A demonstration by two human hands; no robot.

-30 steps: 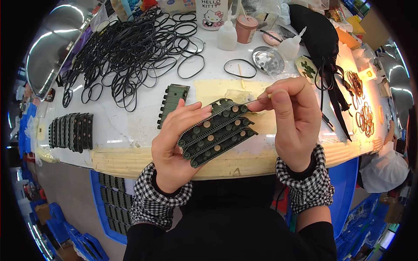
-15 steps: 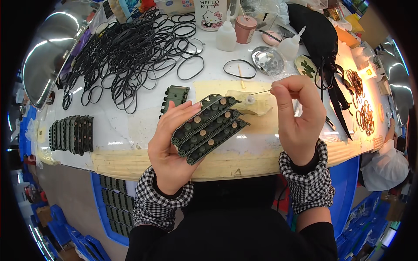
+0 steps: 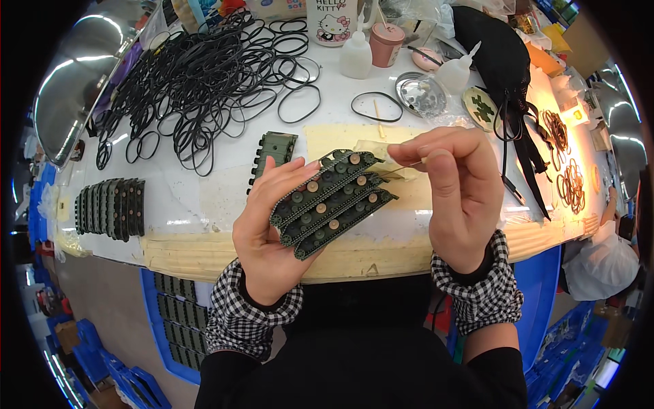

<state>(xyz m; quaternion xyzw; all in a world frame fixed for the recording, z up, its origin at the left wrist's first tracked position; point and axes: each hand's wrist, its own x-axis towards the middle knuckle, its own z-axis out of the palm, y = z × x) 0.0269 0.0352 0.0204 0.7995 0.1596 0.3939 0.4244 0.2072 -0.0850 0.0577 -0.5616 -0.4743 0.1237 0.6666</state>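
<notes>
**Green strips (image 3: 330, 204) held in L hand (image 3: 259, 232), thin rod (image 3: 410, 165) pinched in R hand (image 3: 464, 198)**

Lettering and a cartoon cat were printed on the white mug (image 3: 330, 24) at the far side of the tabletop (image 3: 177, 198); lettering was also borne by the clear tub (image 3: 276, 8) to its L, partly cut off by the view's top edge. A pink lidded cup (image 3: 386, 49) was set just R of the mug, its markings too small to be read. A white squeeze bottle (image 3: 355, 57) was stood upright nr the cup, a 2nd white bottle (image 3: 454, 76) farther R; contents couldn't be told. Beside the latter a round metal dish (image 3: 399, 90) was placed, contents too blurred to ID. Dark green pieces (image 3: 483, 109) were held in a pale dish (image 3: 468, 101). Below the tabletop's L front, segmented green sections (image 3: 182, 311) were laid in rows in a blue tray (image 3: 155, 328).

Three studded strips were held fanned and tilted against the palm by the L hand, above the tabletop's front edge; its fingers were half-curved along them, thumb hidden. The R hand was nearly closed: the rod was gripped b/w thumb and index finger, its tip nr the strips' R end; contact couldn't be told. One green segment (image 3: 276, 151) was laid behind the L hand, a green stack (image 3: 111, 208) at far L. Black bands (image 3: 197, 75) were heaped beyond.
</notes>
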